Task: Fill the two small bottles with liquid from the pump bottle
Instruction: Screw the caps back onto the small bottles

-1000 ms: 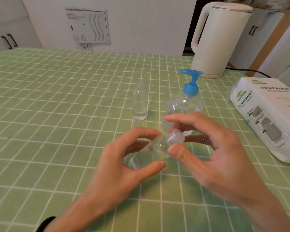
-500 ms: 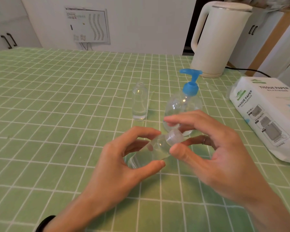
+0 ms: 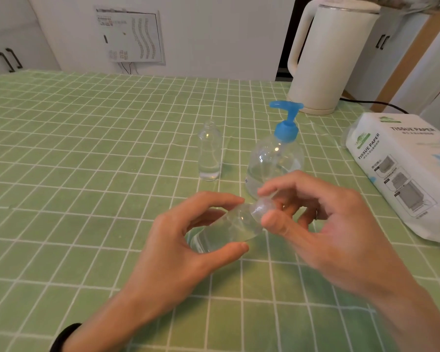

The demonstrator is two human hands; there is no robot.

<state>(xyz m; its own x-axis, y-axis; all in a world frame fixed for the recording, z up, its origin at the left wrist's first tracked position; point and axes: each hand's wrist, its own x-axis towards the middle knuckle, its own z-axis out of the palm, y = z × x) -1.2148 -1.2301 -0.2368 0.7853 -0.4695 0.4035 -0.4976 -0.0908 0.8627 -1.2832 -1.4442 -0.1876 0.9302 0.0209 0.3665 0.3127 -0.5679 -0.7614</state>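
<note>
**Capped small bottle held between both grips above the counter**

The held small bottle point(image 3: 226, 229) lay tilted in the air over the counter point(image 3: 87, 174), base low toward the left grip and neck raised toward the right grip. It was clear and had clear liquid in it. The left grip point(image 3: 188, 247), a bare hand, curled its thumb and forefinger round the bottle's body. The right grip point(image 3: 328, 232) pinched the translucent cap point(image 3: 262, 208) at the bottle's neck between thumb and forefinger; how far the cap was seated could not be told. A ring point(image 3: 316, 214) showed on one right finger, and a black wristband point(image 3: 64, 336) sat on the left wrist.

Just beyond the right grip stood the pump bottle point(image 3: 277, 158), upright and partly hidden at its base by the fingers, with a blue pump head point(image 3: 286, 118). Beyond the left grip, and beside the pump bottle, the second small bottle point(image 3: 208, 153) stood upright with no cap and some liquid at its bottom. Farther past the right grip stood a cream kettle point(image 3: 333, 54) with a black cable point(image 3: 376, 104) behind it. To the outer side of the right grip lay a white tissue pack point(image 3: 404, 174).
</note>
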